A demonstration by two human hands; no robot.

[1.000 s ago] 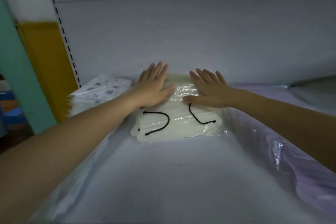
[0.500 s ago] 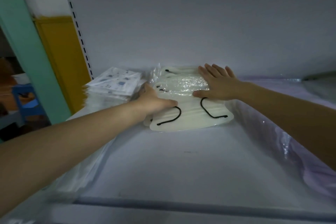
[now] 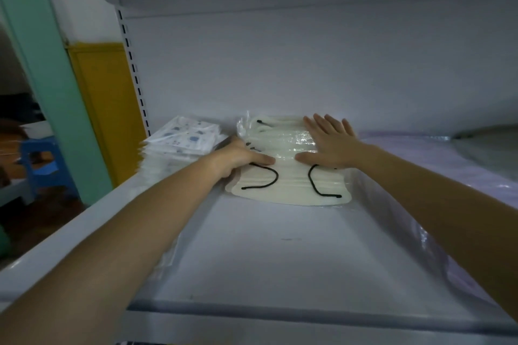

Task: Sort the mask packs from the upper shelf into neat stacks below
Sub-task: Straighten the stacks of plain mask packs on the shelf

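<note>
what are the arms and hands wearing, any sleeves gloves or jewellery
The left forearm and right forearm are bare, with no sleeves in view. The left hand and right hand show no gloves, rings, watch or bracelet.

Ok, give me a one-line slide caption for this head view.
Left hand grips and right hand presses a cream mask-pack stack on the shelf, beside a printed-pack stack.
</note>
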